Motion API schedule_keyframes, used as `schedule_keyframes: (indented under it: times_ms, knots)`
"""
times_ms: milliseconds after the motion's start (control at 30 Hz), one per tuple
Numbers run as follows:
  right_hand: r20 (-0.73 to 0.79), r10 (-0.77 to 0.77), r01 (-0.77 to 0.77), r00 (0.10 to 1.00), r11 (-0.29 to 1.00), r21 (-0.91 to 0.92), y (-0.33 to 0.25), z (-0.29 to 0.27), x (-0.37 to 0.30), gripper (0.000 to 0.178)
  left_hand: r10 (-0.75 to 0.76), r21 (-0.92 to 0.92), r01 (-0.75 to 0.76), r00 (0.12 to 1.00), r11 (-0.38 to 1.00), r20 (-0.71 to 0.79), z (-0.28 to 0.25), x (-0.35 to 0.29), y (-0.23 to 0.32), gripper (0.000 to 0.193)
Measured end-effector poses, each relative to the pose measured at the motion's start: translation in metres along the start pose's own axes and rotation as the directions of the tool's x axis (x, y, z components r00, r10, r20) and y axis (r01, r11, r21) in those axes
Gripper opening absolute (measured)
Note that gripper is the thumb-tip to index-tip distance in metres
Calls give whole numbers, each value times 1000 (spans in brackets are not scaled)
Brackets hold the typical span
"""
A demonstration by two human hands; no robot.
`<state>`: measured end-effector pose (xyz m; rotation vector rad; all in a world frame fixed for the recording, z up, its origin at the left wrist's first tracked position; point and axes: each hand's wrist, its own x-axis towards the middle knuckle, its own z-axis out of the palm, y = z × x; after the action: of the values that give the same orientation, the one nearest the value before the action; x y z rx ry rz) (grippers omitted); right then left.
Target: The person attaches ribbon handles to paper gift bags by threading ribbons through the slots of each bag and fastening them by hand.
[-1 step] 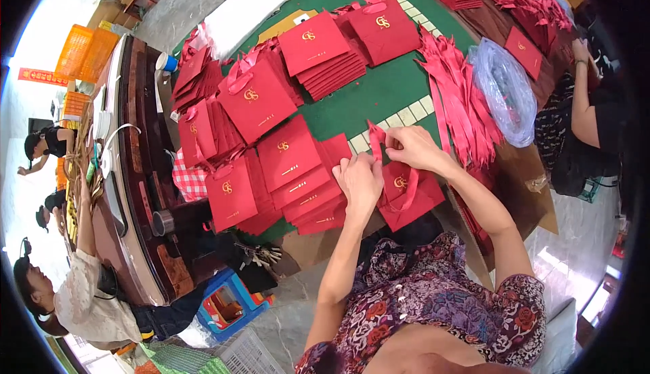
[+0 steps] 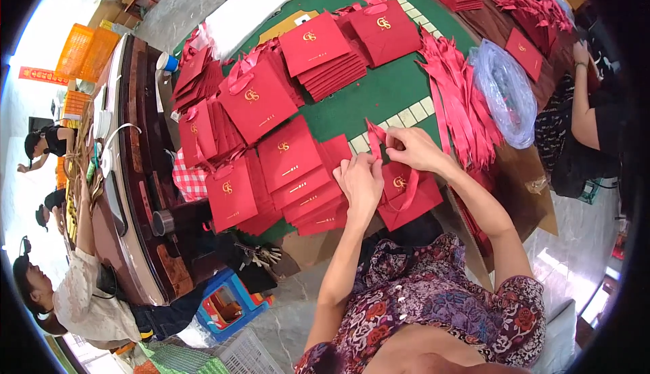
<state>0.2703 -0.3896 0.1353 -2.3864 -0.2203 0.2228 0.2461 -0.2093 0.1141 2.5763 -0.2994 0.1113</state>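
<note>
- Left hand (image 2: pixel 360 183), right of the frame's centre: fingers bent and closed, thumb and forefinger pinching the red ribbon (image 2: pixel 375 145) at their tips.
- Right hand (image 2: pixel 414 149), just above and to the right of it: thumb and forefinger curled into a ring, their tips meeting at the same ribbon; how firmly they grip, I cannot tell.
- The ribbon stands up between the two sets of fingertips, its pointed end above the left thumb; another length hangs in a loop below the right hand.
- Red bag (image 2: pixel 409 201), with a gold emblem, lies flat beneath both hands — below the fingertips, the hanging loop across its face.
- Left of the hands, overlapping red bags (image 2: pixel 291 160) in piles; to the upper right, a ribbon bundle (image 2: pixel 460 96) — a clear plastic bag (image 2: pixel 502 93) just beside it.
</note>
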Motion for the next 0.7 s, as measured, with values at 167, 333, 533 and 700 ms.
schedule_keyframes:
  times_ms: [167, 333, 533, 700]
  knots:
    - [47, -45, 11, 998, 830, 557, -1, -3, -11, 13, -46, -302, 13, 994, 953, -101, -5, -1, 8, 15]
    - [68, -126, 62, 990, 807, 587, 13, -3, -16, 16, -82, -530, 113, 993, 840, 83, -16, 6, 7, 18]
    - [50, -164, 89, 985, 734, 673, 12, -6, -17, 12, -87, -685, 251, 960, 684, 266, -25, 16, 4, 19]
    - [-28, -15, 31, 1000, 603, 797, 26, -9, -4, 11, -66, -786, 251, 963, 565, 260, -22, 1, -5, 64]
